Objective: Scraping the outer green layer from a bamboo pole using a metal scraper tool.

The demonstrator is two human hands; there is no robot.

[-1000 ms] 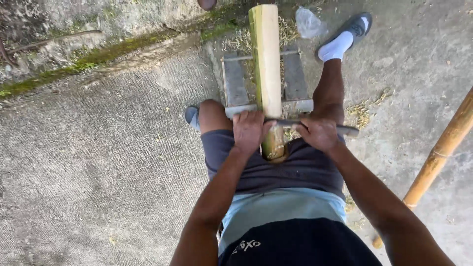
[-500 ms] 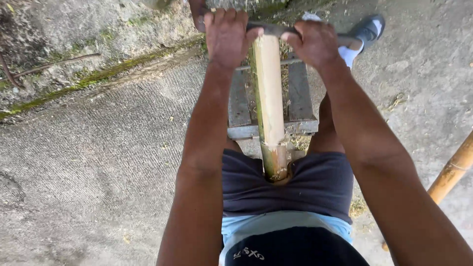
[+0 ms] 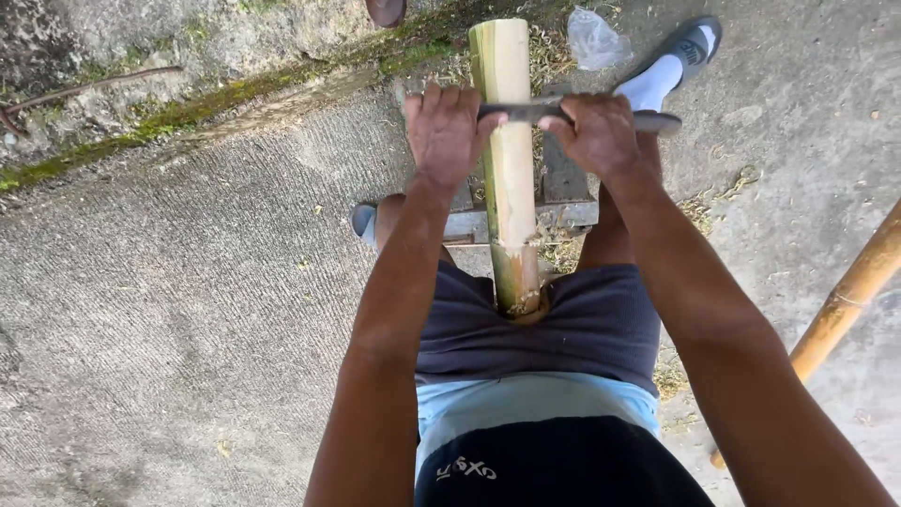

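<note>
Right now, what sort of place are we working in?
Likely an outdoor yard used for bamboo work: bare concrete ground, a mossy wall base, and both hands drawing a blade across a bamboo pole.

The bamboo pole [image 3: 507,141] is pale yellow-tan with a green edge along its left side and a darker greenish-brown near end. The blade [image 3: 540,111] across it is dull dark grey. The shorts [image 3: 582,324] are dark navy, the shirt [image 3: 535,413] light blue above a black band with white lettering. The sock [image 3: 648,89] is white, the sandal [image 3: 690,47] grey. The concrete floor [image 3: 188,300] is grey with fine ridged lines, edged by green moss [image 3: 141,131]. A second bamboo pole [image 3: 845,300] is golden yellow.
</note>
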